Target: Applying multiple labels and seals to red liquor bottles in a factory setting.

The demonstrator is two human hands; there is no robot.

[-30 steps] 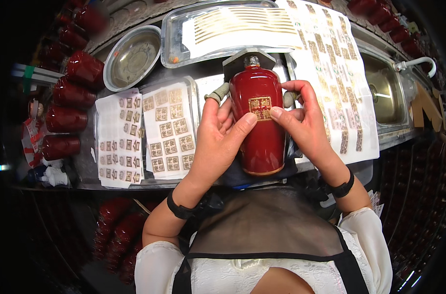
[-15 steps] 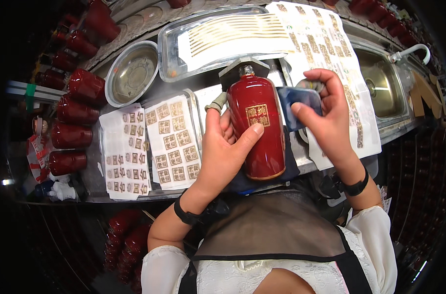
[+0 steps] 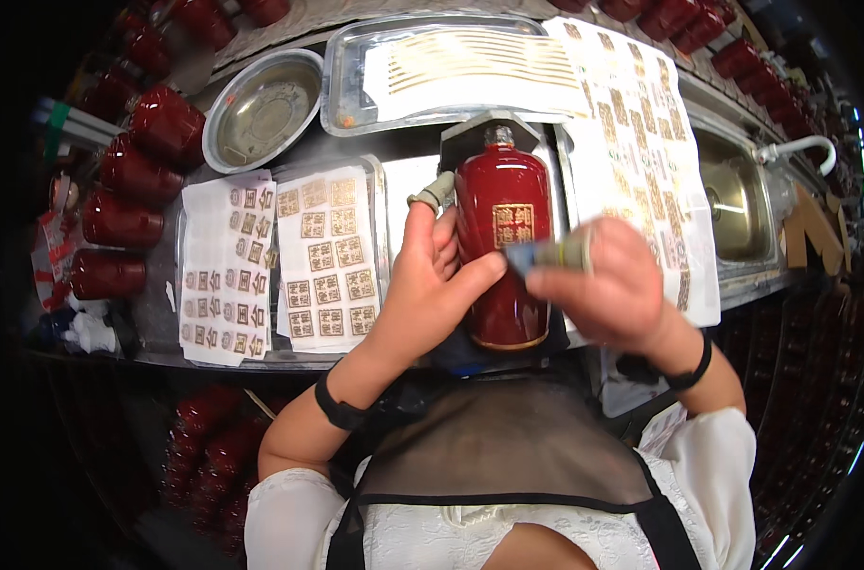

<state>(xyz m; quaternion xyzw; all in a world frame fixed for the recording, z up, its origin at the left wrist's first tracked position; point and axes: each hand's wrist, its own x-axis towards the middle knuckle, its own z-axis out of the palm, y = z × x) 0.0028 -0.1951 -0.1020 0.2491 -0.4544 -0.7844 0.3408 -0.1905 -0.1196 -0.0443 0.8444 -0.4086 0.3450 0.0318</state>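
A glossy dark red glass bottle point(image 3: 501, 313) lies in front of me with its neck pointing away, against a grey angled holder point(image 3: 455, 142). On its face is a gold square decal point(image 3: 514, 223). My left hand point(image 3: 432, 294) grips the bottle's left side, thumb on the front just below the decal; a grey finger cot point(image 3: 436, 193) covers the index fingertip. In my right hand point(image 3: 607, 285), blurred by motion, is a flat blue scraper point(image 3: 520, 258), held at the decal's lower edge. The right hand's fingers are closed around it.
Decal sheets point(image 3: 327, 256) lie on a tray at left, with a metal bowl point(image 3: 261, 114) behind. A tray point(image 3: 346, 100) with gold strips stands at the back. More decal sheets point(image 3: 631, 171) and a sink point(image 3: 726, 204) are at right. Red bottles point(image 3: 123, 218) line the left side.
My right hand has moved left, bringing the blue scraper from beside the bottle onto its front. The left hand keeps its hold on the bottle. The whole view has shifted slightly.
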